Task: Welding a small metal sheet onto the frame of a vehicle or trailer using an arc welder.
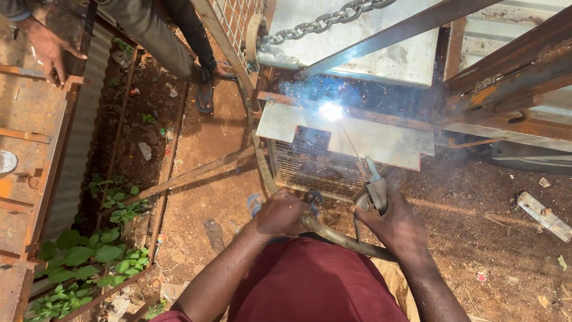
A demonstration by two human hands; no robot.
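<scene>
Nearest the camera, over the dark red shirt (316,280), both forearms reach forward and slightly down. The left hand (280,211) is curled into a fist around the thick cable (333,234), steadying it just behind the tool. The right hand (394,225) is wrapped tight round the welding holder (376,192), wrist cocked so the thin rod (350,143) slants up and away to the left. The rod's tip meets the flat metal plate (381,140) at its upper edge, where a bright white arc (331,110) burns with bluish smoke around it. By the look of it, the step in hand is laying a weld bead along the joint between that plate and the rusty frame (506,77) behind; carrying it on would call for a steady hand, feeding the rod in as it shortens and creeping along the seam. Below the plate sits a wire mesh panel (310,167). Farther off, a chain (322,22) hangs across a pale sheet, and at the far left another person's hand (50,50) rests on a rusty rail beside their sandalled foot (204,95).
</scene>
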